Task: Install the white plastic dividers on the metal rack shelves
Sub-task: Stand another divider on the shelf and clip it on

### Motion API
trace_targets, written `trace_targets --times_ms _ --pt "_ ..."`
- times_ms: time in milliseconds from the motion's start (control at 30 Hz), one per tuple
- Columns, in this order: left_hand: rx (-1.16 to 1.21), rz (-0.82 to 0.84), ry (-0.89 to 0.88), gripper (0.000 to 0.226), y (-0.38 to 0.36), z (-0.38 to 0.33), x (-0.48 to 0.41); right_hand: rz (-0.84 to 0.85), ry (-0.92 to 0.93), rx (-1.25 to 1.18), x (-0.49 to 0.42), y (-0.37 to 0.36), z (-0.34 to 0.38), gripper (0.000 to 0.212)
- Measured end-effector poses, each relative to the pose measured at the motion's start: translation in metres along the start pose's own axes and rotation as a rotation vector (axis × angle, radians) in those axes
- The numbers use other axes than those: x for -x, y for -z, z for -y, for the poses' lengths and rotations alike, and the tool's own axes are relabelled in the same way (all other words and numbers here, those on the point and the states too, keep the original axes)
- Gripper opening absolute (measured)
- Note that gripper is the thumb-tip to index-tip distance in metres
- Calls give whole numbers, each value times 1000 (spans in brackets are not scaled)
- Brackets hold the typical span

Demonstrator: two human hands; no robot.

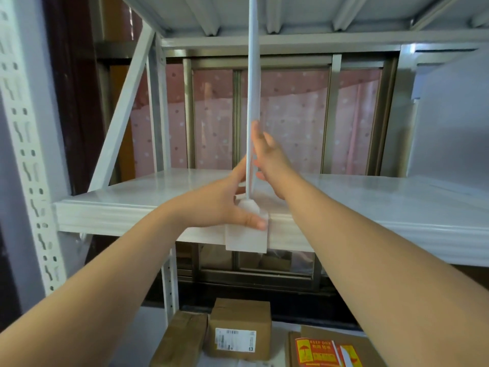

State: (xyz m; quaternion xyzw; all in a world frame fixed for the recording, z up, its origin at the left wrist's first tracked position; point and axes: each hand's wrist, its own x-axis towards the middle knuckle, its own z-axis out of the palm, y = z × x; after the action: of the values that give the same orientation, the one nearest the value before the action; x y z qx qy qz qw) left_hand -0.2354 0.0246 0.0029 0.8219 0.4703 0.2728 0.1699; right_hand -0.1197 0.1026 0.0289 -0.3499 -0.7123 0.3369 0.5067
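A white plastic divider (252, 83) stands upright and edge-on between the middle metal shelf (127, 207) and the shelf above (238, 14). Its foot is a flat clip (247, 241) hooked over the shelf's front lip. My left hand (225, 205) rests against the divider's left side near its base, fingers straight, thumb pressing on the clip. My right hand (270, 160) lies flat against the divider's right side, fingers extended upward. Neither hand curls round it.
The perforated rack upright (25, 154) rises at left with a diagonal brace (124, 109). A window with pink dotted curtain (291, 120) is behind the rack. Cardboard boxes (239, 329) sit on the lower level, one with a red-and-yellow label (328, 353).
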Motion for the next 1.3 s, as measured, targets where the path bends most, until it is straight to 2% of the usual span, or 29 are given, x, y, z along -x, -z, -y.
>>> trace_targets --times_ms 67,133,200,300,433,533,633,767,833,933,1067,1300 --pt "-181 112 79 112 0 10 3 -33 47 26 2 -4 0 82" --pt "-314 96 136 102 -1 13 5 -81 122 3 6 -5 5 85" --pt "-352 60 153 96 -2 13 4 -99 175 -48 11 -5 9 84" --pt "-364 54 158 88 -1 11 5 -45 232 -87 19 -7 11 107" --pt "-401 53 151 81 1 9 4 -24 263 -37 28 -5 11 83" --pt "-403 39 142 82 0 10 2 -3 284 158 36 -6 10 82" --pt "-378 -45 140 81 -2 10 2 -40 289 334 48 -13 9 78" --pt "-370 -79 123 87 -2 15 3 -178 204 460 51 -8 4 39" --pt "-363 -67 135 99 -2 16 3 -256 222 410 47 -3 2 42" --pt "-350 -84 150 110 -3 16 2 -242 286 511 48 -4 0 48" --pt "-365 -93 143 101 -4 18 1 -174 348 578 54 -10 2 45" --pt "-350 -105 121 83 -3 14 2 -181 183 567 61 -17 15 41"
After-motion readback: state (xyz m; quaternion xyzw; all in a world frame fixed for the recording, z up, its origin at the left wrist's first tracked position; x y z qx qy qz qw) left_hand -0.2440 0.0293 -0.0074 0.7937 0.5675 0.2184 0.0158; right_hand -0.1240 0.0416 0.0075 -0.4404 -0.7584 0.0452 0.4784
